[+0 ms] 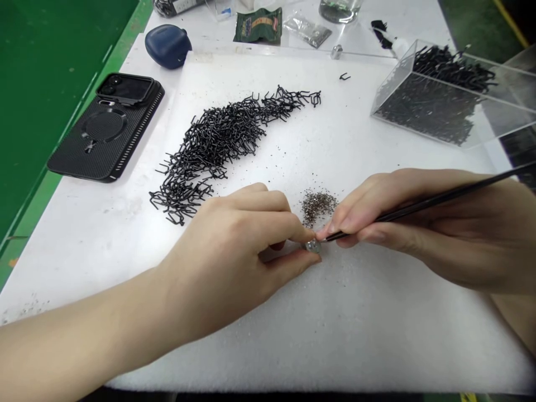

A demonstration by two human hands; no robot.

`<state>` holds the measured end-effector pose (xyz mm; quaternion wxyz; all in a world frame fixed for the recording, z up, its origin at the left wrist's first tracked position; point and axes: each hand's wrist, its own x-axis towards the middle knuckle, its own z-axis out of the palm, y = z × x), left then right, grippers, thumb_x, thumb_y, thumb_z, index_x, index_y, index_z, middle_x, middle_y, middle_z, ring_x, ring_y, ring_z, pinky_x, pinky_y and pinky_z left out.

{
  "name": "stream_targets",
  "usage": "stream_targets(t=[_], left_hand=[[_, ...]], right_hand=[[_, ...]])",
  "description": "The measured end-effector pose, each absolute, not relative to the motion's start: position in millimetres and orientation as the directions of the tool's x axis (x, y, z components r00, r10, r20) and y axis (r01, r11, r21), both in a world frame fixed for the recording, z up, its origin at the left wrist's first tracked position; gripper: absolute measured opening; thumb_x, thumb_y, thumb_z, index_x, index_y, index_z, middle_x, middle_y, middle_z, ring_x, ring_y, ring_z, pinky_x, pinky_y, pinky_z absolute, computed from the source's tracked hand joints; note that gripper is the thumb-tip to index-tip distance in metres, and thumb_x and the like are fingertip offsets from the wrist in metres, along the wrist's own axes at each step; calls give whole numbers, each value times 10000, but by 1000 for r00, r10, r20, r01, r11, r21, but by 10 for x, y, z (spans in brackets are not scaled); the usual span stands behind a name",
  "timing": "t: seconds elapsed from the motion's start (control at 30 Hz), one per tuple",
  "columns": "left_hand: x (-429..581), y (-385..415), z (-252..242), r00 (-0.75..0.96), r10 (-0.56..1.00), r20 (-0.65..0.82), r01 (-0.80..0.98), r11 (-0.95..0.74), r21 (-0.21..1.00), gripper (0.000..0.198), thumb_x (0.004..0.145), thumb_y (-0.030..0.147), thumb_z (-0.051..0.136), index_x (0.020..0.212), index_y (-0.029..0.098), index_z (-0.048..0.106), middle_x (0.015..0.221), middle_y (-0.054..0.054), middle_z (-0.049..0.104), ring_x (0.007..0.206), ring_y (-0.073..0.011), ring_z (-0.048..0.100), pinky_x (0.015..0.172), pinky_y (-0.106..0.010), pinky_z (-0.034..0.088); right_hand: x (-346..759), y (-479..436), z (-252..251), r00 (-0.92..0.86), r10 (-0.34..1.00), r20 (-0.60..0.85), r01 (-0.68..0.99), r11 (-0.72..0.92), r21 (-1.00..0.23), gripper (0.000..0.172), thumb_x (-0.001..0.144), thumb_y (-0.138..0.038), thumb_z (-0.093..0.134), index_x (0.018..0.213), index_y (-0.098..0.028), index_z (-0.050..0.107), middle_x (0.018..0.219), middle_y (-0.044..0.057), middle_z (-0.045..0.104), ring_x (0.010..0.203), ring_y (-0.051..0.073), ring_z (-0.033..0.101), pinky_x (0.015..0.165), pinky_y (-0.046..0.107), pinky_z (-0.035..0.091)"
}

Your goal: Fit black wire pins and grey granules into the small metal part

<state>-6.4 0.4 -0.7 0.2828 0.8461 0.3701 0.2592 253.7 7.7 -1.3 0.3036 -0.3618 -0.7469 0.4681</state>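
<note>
One half-hidden silvery piece point(312, 246) sits pinched in the left fingers point(285, 223), the right fingers point(347, 226) grip a slim black tool point(435, 200), and a clear bin point(431, 111) of black wire point(450, 67) runs out of frame at two o'clock.

Phone point(104, 128) left of bent-wire pile point(209, 145) on foam sheet point(335, 340); acrylic bin point(427, 106) behind right.

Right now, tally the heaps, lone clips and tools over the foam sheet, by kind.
Black wire heap: 1
Grey grit heap: 1
Lone black clip: 1
Thin black tool: 1
Total: 4
</note>
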Motion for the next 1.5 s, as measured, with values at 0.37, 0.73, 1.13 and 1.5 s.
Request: stream_targets(t=[0.37, 0.73, 1.13, 1.5], left_hand=[[-67, -1, 16, 594, 774, 219, 482, -560, 673, 50, 882, 137, 827, 920, 161, 849, 748, 24, 701, 741, -108, 646, 632, -216, 473], [-58, 1, 31, 584, 773, 246, 494, -580, 648, 33, 888, 168, 820, 908, 185, 841, 745, 26, 707, 707, -101, 644, 647, -221, 485], [-48, 16, 7, 576, 793, 198, 541, -551, 636, 55, 906, 221, 780, 894, 233, 833, 737, 16, 711, 688, -120, 662, 651, -241, 501], [-56, 19, -12, 581, 788, 204, 541, -561, 626, 54, 902, 193, 792, 888, 222, 834, 739, 33, 711, 703, -100, 656, 654, -217, 499]], right_hand=[[2540, 93, -28, -573, 811, 115, 229, 294, -928, 260, 910, -129, 780, 1071, -330, 808, 1011, 11, 826, 939, 240, 802, 718, 333, 662], [2610, 177, 27, -387, 910, 149, 373, 302, -877, 77, 869, -237, 873, 922, -285, 843, 878, 11, 816, 782, 199, 755, 689, 315, 640], [2575, 200, 52, -415, 899, 141, 384, 313, -868, 12, 891, -303, 854, 901, -305, 848, 866, -20, 821, 783, 196, 773, 682, 332, 657], [2587, 215, 52, -419, 896, 144, 409, 329, -851, 36, 898, -260, 839, 907, -292, 851, 867, -23, 837, 779, 190, 785, 690, 319, 667]])
